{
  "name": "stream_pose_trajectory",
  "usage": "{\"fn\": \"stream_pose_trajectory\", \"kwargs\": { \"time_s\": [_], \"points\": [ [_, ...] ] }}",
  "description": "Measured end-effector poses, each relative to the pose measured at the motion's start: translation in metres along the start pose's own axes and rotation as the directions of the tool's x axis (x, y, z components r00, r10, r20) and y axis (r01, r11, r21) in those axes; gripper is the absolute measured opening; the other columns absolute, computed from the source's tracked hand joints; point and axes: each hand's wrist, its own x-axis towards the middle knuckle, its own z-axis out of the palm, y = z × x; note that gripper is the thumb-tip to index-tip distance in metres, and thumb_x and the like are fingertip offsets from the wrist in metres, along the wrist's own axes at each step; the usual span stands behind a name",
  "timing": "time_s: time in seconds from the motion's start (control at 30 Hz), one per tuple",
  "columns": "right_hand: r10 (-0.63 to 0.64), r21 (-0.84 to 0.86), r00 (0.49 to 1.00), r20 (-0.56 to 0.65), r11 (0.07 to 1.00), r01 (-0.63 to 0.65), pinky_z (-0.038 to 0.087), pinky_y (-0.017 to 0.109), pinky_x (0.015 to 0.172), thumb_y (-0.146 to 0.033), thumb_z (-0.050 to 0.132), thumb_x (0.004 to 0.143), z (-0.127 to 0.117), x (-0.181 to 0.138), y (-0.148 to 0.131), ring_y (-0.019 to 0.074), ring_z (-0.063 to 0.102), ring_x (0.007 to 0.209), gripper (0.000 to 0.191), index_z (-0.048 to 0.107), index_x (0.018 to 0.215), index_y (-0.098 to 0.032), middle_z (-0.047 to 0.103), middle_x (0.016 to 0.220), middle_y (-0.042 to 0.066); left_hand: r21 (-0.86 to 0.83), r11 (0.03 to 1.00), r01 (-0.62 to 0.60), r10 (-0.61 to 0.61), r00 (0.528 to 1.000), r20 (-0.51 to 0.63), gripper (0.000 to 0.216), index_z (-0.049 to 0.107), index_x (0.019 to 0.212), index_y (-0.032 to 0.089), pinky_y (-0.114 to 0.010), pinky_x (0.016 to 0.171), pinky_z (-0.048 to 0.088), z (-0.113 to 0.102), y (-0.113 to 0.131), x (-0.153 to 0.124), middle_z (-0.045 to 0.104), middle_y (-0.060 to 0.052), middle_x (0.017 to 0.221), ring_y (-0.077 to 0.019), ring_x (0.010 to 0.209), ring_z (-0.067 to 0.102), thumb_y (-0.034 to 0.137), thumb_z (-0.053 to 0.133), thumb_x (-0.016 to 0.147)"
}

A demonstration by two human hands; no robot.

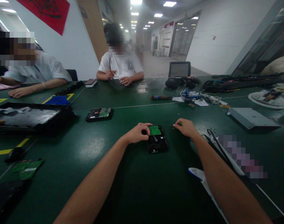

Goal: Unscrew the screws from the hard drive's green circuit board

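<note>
A black hard drive [157, 143] with a green circuit board [155, 130] at its far end lies flat on the dark green table in front of me. My left hand [141, 133] is closed at the drive's left edge, thumb and fingers pinching beside the board. To the right of the drive, apart from it, my right hand [184, 127] is closed just above the table. A small yellow-green and dark thing [180, 123] shows between its fingers; most of it is hidden, so its kind is unclear.
Another hard drive [99, 114] lies to the left, beyond it a black tray [30, 116]. A grey metal box [254, 118], cables [190, 95] and a white round grille [267, 99] are at the right. Two people sit across the table; one person's hands [118, 77] hold a thin tool.
</note>
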Motion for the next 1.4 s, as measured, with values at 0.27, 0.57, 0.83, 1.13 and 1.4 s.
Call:
{"fn": "stream_pose_trajectory", "kwargs": {
  "time_s": [0.27, 0.57, 0.83, 1.13, 1.4],
  "points": [
    [0.038, 0.139, 0.997, 0.064, 0.989, -0.046, 0.051, 0.029, 0.075, -0.030, 0.066, 0.090, -0.006, -0.005, 0.003, 0.0170, 0.071, 0.072, 0.010, 0.073, 0.094, -0.024, 0.075, 0.085, 0.000, -0.013, 1.000, 0.001, -0.001, 1.000, 0.001, 0.015, 0.068, 0.087, 0.023, -0.054, 0.121, 0.031, 0.001, -0.003, 0.000, 0.051, -0.003, 0.156, -0.0299, 0.144, 0.042, 0.020, 0.071, 0.072],
    [0.023, -0.027, 1.000, 0.016, 0.999, -0.023, 0.048, 0.032, 0.083, -0.030, 0.063, 0.092, 0.001, -0.001, -0.002, 0.0229, 0.070, 0.093, 0.012, 0.071, 0.095, -0.021, 0.076, 0.099, 0.007, -0.023, 1.000, -0.001, 0.001, 1.000, 0.001, 0.016, 0.068, 0.088, 0.022, -0.055, 0.120, 0.031, 0.001, -0.003, 0.000, 0.051, -0.004, 0.155, -0.0312, 0.144, 0.041, 0.020, 0.071, 0.072],
    [0.092, -0.062, 0.996, 0.009, 0.994, -0.091, 0.044, 0.032, 0.073, -0.032, 0.057, 0.094, 0.009, 0.002, -0.004, 0.0255, 0.068, 0.090, 0.019, 0.071, 0.102, -0.021, 0.076, 0.098, 0.009, -0.026, 1.000, -0.012, 0.012, 1.000, 0.004, 0.017, 0.070, 0.091, 0.023, -0.054, 0.121, 0.029, 0.001, -0.004, 0.001, 0.051, -0.003, 0.156, -0.0305, 0.145, 0.041, 0.021, 0.071, 0.074],
    [0.102, -0.053, 0.995, 0.020, 0.994, -0.101, 0.042, 0.031, 0.072, -0.034, 0.057, 0.094, 0.010, 0.003, -0.002, 0.0248, 0.068, 0.090, 0.020, 0.071, 0.103, -0.021, 0.076, 0.099, 0.009, -0.028, 1.000, -0.014, 0.015, 1.000, 0.014, 0.017, 0.072, 0.094, 0.024, -0.051, 0.121, 0.031, -0.001, -0.002, -0.001, 0.051, -0.002, 0.156, -0.0291, 0.145, 0.042, 0.030, 0.076, 0.079],
    [0.106, -0.027, 0.994, 0.013, 0.994, -0.105, 0.043, 0.031, 0.072, -0.038, 0.057, 0.094, 0.010, 0.003, -0.002, 0.0246, 0.069, 0.090, 0.022, 0.072, 0.101, -0.023, 0.076, 0.097, 0.007, -0.011, 0.999, -0.031, 0.031, 1.000, 0.005, 0.018, 0.073, 0.094, 0.024, -0.051, 0.121, 0.030, -0.001, -0.001, -0.001, 0.051, -0.003, 0.156, -0.0290, 0.146, 0.041, 0.031, 0.077, 0.079]
  ]
}}
